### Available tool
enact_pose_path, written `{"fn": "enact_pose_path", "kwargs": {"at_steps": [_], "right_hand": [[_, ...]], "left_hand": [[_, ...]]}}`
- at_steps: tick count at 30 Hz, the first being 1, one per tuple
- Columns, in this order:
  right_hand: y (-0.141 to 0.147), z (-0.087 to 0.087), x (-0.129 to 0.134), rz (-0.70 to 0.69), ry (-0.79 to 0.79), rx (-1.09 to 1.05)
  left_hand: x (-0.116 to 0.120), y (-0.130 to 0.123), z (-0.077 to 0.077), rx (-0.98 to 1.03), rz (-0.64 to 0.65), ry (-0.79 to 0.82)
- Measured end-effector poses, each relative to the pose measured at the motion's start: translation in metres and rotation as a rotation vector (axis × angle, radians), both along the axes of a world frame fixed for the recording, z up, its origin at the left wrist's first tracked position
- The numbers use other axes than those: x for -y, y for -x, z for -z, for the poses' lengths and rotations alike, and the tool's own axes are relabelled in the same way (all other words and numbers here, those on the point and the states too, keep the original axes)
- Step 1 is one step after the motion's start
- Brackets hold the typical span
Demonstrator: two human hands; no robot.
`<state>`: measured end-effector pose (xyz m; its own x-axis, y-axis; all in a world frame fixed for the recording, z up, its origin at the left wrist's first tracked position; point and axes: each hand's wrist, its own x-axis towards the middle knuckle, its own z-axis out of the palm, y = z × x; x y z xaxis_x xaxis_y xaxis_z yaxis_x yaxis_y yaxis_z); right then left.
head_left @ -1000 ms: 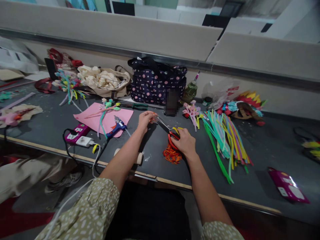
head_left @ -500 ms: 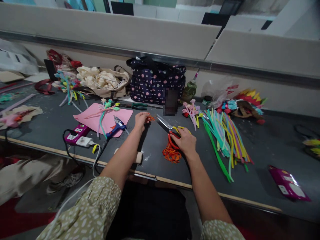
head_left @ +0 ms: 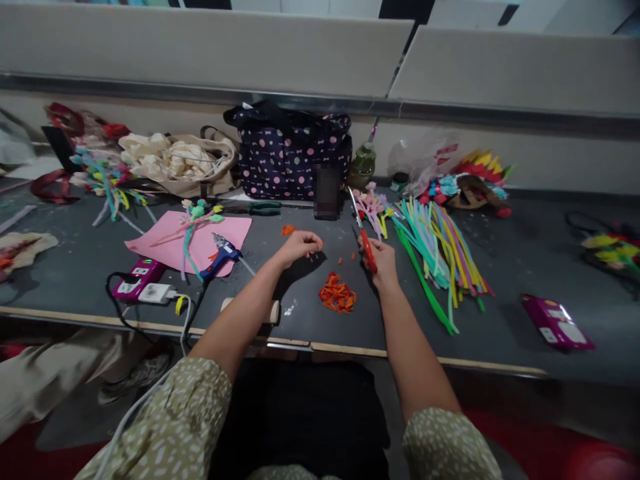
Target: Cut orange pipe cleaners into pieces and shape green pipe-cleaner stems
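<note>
the right hand (head_left: 384, 265) is wrapped around the red scissors (head_left: 367, 251). the left hand (head_left: 299, 248) has fingertips together; i can't tell if they pinch anything. orange bits (head_left: 338, 295) sit on the table (head_left: 305, 317) between. moving the scissors needs care.

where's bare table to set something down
Bare: the dark table between the multicoloured fuzzy stems and right-hand glossy magenta box; a narrower gap between those stems and the right forearm. Crowded: the back, around the navy patterned bag, and left, around the blue glue gun.
</note>
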<state>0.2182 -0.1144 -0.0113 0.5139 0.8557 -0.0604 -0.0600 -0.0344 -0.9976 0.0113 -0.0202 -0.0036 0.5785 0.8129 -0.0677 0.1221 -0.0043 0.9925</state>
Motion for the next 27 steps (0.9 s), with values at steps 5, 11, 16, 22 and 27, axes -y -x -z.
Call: {"fn": "enact_pose_path", "kwargs": {"at_steps": [5,11,16,22,27], "right_hand": [[0.003,-0.008,0.003,-0.003,-0.012,-0.176],[0.004,-0.005,0.001,0.001,-0.011,-0.177],[0.003,-0.005,0.0,0.011,-0.014,-0.186],[0.003,-0.005,0.0,-0.002,-0.017,-0.173],[0.005,-0.004,0.0,-0.013,-0.019,-0.17]], "left_hand": [[0.012,-0.005,-0.001,-0.096,0.286,-0.081],[0.015,-0.012,0.001,-0.176,0.419,-0.119],[0.011,-0.021,0.013,-0.162,0.286,-0.569],[0.021,-0.026,0.017,-0.353,0.329,-0.856],[0.027,-0.03,0.015,-0.429,0.316,-0.821]]}}
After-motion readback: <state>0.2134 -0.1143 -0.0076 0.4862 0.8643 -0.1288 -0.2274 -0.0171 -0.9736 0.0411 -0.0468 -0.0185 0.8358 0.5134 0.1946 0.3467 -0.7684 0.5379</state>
